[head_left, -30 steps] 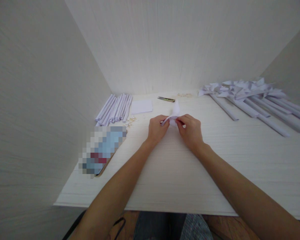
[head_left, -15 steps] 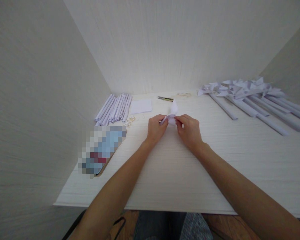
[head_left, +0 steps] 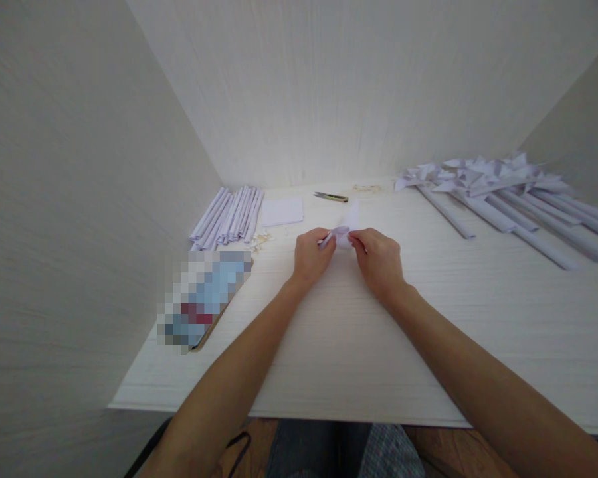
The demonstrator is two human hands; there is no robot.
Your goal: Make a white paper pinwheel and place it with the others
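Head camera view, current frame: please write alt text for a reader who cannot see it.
A person's left hand and right hand pinch a small piece of white paper between them above a white table. Rolled paper tubes, a flat white sheet and a small cutter lie behind, with finished paper pinwheels at the right.

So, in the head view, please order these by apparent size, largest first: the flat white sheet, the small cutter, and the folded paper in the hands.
1. flat white sheet
2. folded paper, held between left hand and right hand, partly hidden
3. small cutter

Places 2 and 3 are close, so unsure.
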